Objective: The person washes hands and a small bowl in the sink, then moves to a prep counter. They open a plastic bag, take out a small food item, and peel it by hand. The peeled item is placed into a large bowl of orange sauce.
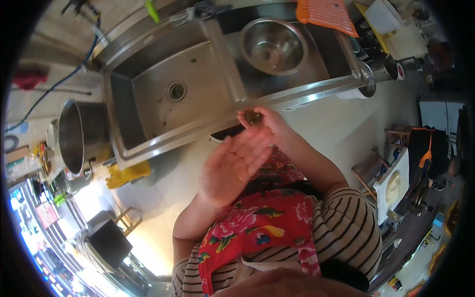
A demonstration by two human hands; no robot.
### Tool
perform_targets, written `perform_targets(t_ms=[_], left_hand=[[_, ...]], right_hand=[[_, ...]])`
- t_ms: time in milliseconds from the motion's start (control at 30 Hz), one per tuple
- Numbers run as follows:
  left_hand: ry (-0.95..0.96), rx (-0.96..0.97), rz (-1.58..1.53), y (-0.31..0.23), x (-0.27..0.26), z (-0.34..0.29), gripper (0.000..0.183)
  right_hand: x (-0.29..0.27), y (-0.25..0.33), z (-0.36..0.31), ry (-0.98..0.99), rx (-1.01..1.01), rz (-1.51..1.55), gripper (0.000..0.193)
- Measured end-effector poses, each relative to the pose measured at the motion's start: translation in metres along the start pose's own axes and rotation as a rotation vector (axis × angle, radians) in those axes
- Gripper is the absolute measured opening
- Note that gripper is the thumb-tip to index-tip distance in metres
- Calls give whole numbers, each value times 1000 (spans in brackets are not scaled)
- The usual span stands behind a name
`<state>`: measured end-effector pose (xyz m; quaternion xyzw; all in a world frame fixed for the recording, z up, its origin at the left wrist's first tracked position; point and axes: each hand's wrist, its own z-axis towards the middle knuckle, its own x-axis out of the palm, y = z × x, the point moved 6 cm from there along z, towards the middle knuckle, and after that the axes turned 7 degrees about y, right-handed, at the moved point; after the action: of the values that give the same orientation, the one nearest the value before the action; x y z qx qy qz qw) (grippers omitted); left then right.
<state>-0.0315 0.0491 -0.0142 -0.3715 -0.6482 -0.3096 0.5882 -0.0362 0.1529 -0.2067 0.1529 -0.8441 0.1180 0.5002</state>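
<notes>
My left hand (236, 164) is raised in front of the apron, palm up, with its fingers stretched out and nothing on it. Just beyond its fingertips, my right hand (272, 123) has its fingers curled around a small dark green-brown clump (253, 117). The clump looks wet and leafy, but its kind cannot be made out. Both hands are on the near side of the front edge of a steel double sink (173, 141). A round steel bowl (274, 47) stands in the right basin. The left basin has a drain (176, 90) and a few dark scraps.
A tall steel pot (84, 136) stands left of the sink, with yellow rubber gloves (127, 174) below it. An orange package (326, 15) lies at the back right. Pots (386, 69) and tubs (383, 17) crowd the right end. A wooden stool (127, 220) is at lower left.
</notes>
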Motion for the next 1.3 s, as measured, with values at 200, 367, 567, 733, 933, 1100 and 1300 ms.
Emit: perform_targets(t_ms=[200,367,567,733,933,1100,1300], left_hand=[[-144,245,-78,-25,-29,83,45],[-392,481,-191,-49,-56,92,44],[-313,450,-32,-57,-48,123,44],[-366,486,10,-60,-42,118,44],[-395,620,72,-32,-67,70,44],[-452,674,27,-31,-98,60,46],[-457,785,138,-99,-116,21,47]], right_hand=[[-16,215,-66,17,-387,147,22],[-42,398,-126,-99,-989,-11,17],[-106,562,-117,-1006,-1087,-1277,38],[-126,589,-98,-991,-932,-1500,46],[-31,500,-118,-345,-1042,-1141,31],[13,404,-97,-85,-650,-1341,23],[94,215,20,244,-247,-1552,21]])
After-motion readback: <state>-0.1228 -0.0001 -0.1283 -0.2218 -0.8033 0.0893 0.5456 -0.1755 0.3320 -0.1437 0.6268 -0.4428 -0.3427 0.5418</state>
